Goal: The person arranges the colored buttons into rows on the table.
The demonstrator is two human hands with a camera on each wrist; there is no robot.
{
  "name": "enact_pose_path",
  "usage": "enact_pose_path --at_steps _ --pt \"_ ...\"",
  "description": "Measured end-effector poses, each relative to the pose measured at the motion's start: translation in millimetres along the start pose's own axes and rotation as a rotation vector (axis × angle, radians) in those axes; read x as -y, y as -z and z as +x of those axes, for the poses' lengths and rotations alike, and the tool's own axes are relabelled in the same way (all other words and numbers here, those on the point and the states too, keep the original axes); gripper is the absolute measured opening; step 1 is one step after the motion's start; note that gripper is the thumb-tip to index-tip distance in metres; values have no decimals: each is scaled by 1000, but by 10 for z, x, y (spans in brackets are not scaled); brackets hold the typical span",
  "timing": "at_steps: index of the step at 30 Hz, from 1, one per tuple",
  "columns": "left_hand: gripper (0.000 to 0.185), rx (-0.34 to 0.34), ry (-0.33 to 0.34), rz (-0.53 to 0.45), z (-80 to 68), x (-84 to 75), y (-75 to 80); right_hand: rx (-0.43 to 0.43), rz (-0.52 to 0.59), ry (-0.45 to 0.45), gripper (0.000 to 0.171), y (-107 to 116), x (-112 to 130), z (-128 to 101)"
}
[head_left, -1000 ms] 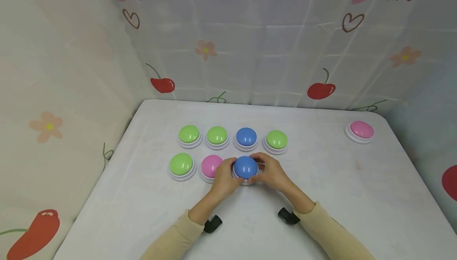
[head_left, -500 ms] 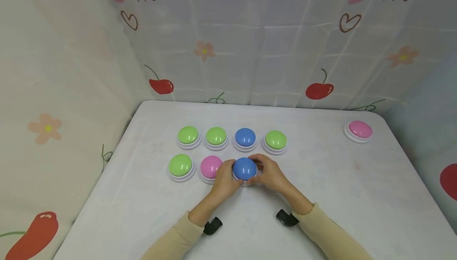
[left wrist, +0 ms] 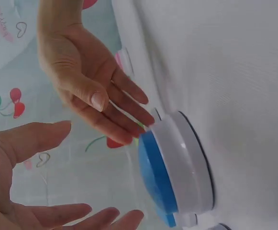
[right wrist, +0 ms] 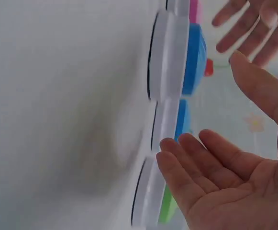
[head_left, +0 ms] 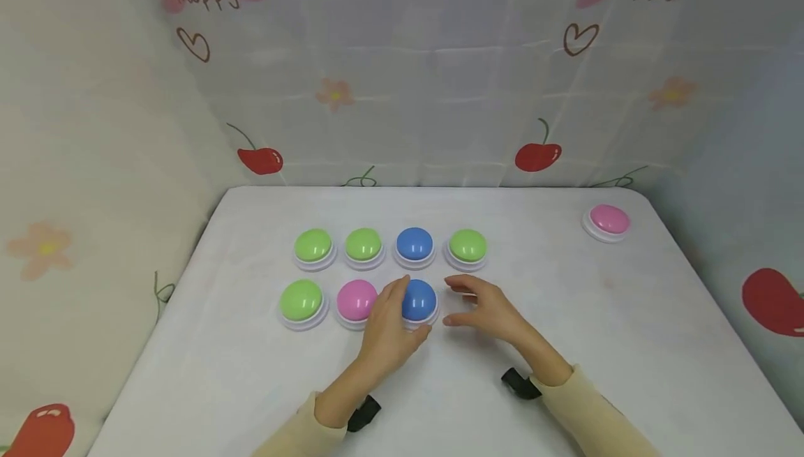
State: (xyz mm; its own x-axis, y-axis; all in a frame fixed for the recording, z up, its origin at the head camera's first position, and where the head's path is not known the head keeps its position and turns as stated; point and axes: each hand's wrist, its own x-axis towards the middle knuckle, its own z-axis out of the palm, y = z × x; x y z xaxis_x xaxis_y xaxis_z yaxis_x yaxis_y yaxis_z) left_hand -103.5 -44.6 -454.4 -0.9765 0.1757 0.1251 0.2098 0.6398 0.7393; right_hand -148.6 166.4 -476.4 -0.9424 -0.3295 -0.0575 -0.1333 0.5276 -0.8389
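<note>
We see the left hand [head_left: 391, 328] loose, fingers straight and relaxed, lying against the near-left side of the front blue button [head_left: 419, 300]; whether it truly touches the dome we cannot tell, and the left wrist view shows its fingers apart from the blue dome. The right hand [head_left: 486, 307] is spread with straight fingers just right of that button, holding nothing and clear of it.

The front blue button sits on its white base on the table [head_left: 597, 345], third in the nearer row, around the middle of the table. Just beside it to the left stands a pink button [head_left: 356, 300], then a green button [head_left: 301, 301] at the row's left end.

Toward the table's far edge runs a second row: two green domes [head_left: 313, 245] [head_left: 363, 244], a rear blue button [head_left: 414, 244], and another green one [head_left: 467, 245].

Well apart, near the far right corner, rests a lone pink button [head_left: 608, 220]. Printed curtains [head_left: 402, 73] with cherries close the table's far and side edges.
</note>
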Motion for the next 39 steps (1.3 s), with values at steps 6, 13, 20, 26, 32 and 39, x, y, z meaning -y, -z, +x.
enact_pose_path --at_steps 6,13,20,26,32,39 --pt "78 139 -23 -127 -16 -164 4 -368 -23 -106 63 750 -320 -161" --pt "73 279 -55 -169 28 -385 -307 -783 -3 -416 83 1625 -863 -120" --pt "72 350 -83 -190 82 -612 -610 -812 83 -592 89 2057 -1314 24" --pt "68 358 -79 -200 83 -729 -765 -769 162 -654 90 2150 -1511 118" --pt "67 339 -80 -204 76 -739 -830 -734 176 -661 89 2171 -1590 195" --pt "65 333 -61 -219 90 -709 -843 -739 134 -678 83 2158 -1605 258"
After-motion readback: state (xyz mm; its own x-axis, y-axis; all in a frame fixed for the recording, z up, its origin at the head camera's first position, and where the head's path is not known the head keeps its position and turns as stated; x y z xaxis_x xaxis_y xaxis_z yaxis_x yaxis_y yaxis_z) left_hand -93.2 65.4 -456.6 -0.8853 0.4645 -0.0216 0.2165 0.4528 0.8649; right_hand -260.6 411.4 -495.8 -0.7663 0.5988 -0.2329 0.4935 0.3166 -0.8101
